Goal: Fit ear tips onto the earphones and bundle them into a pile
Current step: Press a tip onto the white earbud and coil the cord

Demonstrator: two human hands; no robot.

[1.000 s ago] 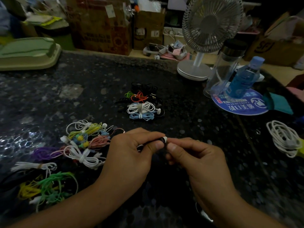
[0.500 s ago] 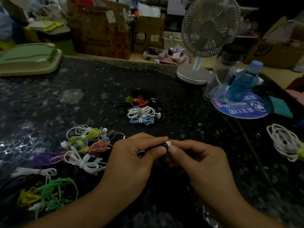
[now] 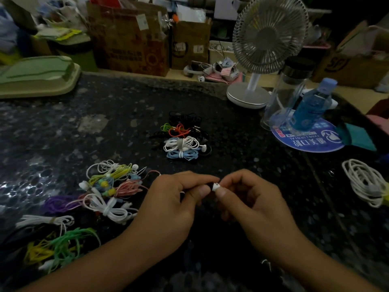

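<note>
My left hand (image 3: 168, 199) pinches a dark earphone bud between thumb and forefinger, its cable hidden under the palm. My right hand (image 3: 254, 197) pinches a small white ear tip (image 3: 215, 186) pressed against that bud, fingertips of both hands touching. A bundled pile of tied earphones (image 3: 182, 140), black, green, orange, white and blue, lies on the dark speckled table (image 3: 105, 127) beyond my hands. A loose heap of colourful earphones (image 3: 105, 190) spreads to the left, with green and yellow ones (image 3: 61, 247) nearer me.
A white desk fan (image 3: 267, 39) stands at the back right beside a clear tumbler (image 3: 288, 89) and a blue bottle (image 3: 311, 106) on a round blue mat. A coiled white cable (image 3: 364, 182) lies far right. A green tray (image 3: 35, 74) sits back left; cardboard boxes behind.
Both hands stayed together at the same spot; the fingers have shifted slightly on the white ear tip and bud. The camera tilted a little, so the scene sits lower in view.
</note>
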